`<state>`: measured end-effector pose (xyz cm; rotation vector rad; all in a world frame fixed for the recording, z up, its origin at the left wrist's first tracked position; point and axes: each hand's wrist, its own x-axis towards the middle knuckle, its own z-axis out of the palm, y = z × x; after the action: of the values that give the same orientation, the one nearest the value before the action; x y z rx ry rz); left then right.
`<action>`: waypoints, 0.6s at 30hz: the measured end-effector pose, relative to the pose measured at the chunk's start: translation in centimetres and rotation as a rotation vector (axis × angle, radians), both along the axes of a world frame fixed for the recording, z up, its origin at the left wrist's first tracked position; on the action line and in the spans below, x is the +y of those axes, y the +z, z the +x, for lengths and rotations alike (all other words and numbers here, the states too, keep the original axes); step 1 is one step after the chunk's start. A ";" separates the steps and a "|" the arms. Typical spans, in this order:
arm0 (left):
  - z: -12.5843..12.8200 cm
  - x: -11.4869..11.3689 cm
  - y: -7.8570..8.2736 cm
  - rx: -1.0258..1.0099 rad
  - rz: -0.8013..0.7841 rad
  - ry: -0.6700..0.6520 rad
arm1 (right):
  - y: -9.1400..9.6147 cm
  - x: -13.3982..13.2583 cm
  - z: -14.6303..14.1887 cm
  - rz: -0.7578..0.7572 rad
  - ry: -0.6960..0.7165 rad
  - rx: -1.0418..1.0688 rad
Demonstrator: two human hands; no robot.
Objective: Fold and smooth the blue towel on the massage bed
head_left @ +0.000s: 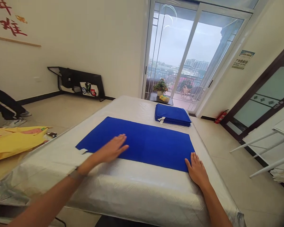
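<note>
Overcast daylight enters through the sliding glass door (184,56), its pale sky (203,41) nearly blown out, leaving everything evenly bright with only faint shadows. Glare sheens across the plastic-wrapped mattress (123,192), the blue cloth (142,145) stays sharp, and wide-angle distortion bends the walls (92,41) toward the frame edges.

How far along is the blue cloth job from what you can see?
Done: a stack of folded blue cloths sits at the far end of the plastic-wrapped mattress. In hand: one blue cloth lies spread flat, with the left hand resting on it and the right hand at its near edge. Left: that cloth is still unfolded and off the stack.
</note>
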<state>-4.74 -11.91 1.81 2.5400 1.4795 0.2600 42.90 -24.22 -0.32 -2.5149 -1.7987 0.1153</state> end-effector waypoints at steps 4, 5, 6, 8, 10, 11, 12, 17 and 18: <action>8.1 -1.5 -0.7 -0.026 0.001 -0.264 | -0.2 0.0 0.2 0.015 0.002 -0.004; 8.9 -1.6 -0.9 -0.024 -0.009 -0.279 | -0.2 0.0 0.2 0.018 0.000 -0.003; 9.3 -1.6 -1.1 -0.019 -0.020 -0.283 | -0.2 0.0 0.2 0.024 -0.002 -0.002; 8.5 -1.4 -1.4 -0.009 -0.021 -0.258 | -0.3 0.0 0.2 0.041 -0.003 0.002; 6.3 -1.2 -1.5 0.007 -0.005 -0.195 | -0.3 0.0 0.2 0.056 0.001 0.016; 4.7 -1.1 -1.6 0.021 -0.002 -0.149 | -0.3 -0.1 0.3 0.059 0.004 0.026; 2.9 -1.0 -1.6 0.039 -0.004 -0.094 | -0.3 -0.1 0.3 0.060 0.006 0.037; -8.0 -0.2 -2.0 0.127 0.000 0.239 | -0.6 -0.1 0.7 0.068 0.005 0.050; -9.9 0.0 -2.1 0.139 0.003 0.299 | -0.7 0.0 0.7 0.073 0.005 0.044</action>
<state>-14.68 -11.91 -0.31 2.3741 1.9128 0.1290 43.61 -24.24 -0.99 -2.4389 -1.7601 0.1034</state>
